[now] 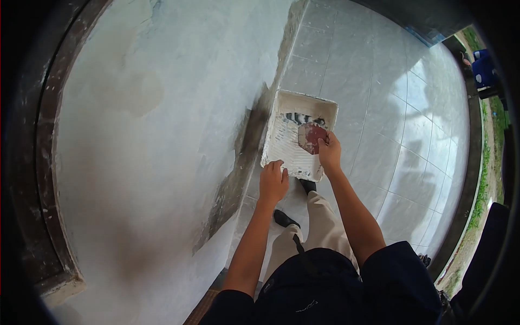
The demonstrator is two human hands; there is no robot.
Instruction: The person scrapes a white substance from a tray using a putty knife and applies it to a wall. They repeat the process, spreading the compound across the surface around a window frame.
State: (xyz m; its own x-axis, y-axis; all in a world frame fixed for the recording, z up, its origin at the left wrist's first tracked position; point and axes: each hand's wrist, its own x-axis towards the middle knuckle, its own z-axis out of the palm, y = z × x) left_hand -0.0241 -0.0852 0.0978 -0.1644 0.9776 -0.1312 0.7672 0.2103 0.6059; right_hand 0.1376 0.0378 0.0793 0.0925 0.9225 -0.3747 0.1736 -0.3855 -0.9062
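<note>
A white, paint-crusted paint tray (287,149) with a ribbed slope is in front of me, over the tiled floor by the wall. My left hand (275,181) grips its near left corner, fingers hooked over the rim. Between the thumb and fingers of my right hand (330,151) is a flat reddish-brown piece (312,138), many-sided and partly coated with pale paint or filler. It overlaps the tray's right half in this view. Dark patches show in the tray's deeper far end.
A whitish, unevenly coated wall (162,119) rises on the left, with a bare grey strip (230,179) along its foot. Grey floor tiles (346,70) stretch to the right. My dark shoes (286,219) are below the tray. A dark wooden frame (40,162) borders the wall.
</note>
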